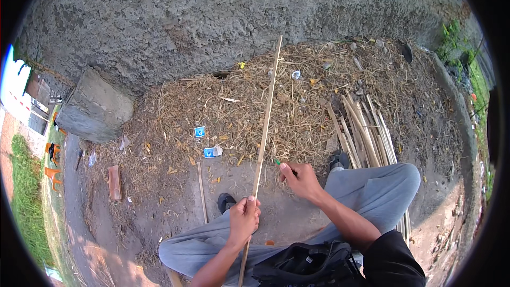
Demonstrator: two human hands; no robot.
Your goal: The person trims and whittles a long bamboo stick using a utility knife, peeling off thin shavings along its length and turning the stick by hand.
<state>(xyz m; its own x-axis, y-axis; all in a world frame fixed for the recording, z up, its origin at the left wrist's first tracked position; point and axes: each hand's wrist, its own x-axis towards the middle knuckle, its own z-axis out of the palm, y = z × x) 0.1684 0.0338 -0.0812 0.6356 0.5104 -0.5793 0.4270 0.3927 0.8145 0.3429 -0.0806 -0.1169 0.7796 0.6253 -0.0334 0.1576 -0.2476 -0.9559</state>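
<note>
Seated on the dirt ground (159,202), the person's left hand (243,219) grips a long bamboo strip (267,119) closed-fisted, steadying it across the lap, while the right hand (300,179) pinches a small green tool (278,162) just beside it.

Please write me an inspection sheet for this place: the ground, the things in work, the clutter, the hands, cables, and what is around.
Surface: bare dirt ground, with a layer of dry straw behind it.
Job's things: long thin bamboo strip, running from the lap up toward the wall; small green tool at the right fingertips.
Clutter: bundle of bamboo slats by the right knee; one loose stick; a brick; blue and white scraps.
Hands: left hand has a closed grip on the strip; right hand pinches the green tool.
Cables: nothing seen.
Surroundings: rough concrete wall, a concrete block, grass at the far left.
</note>
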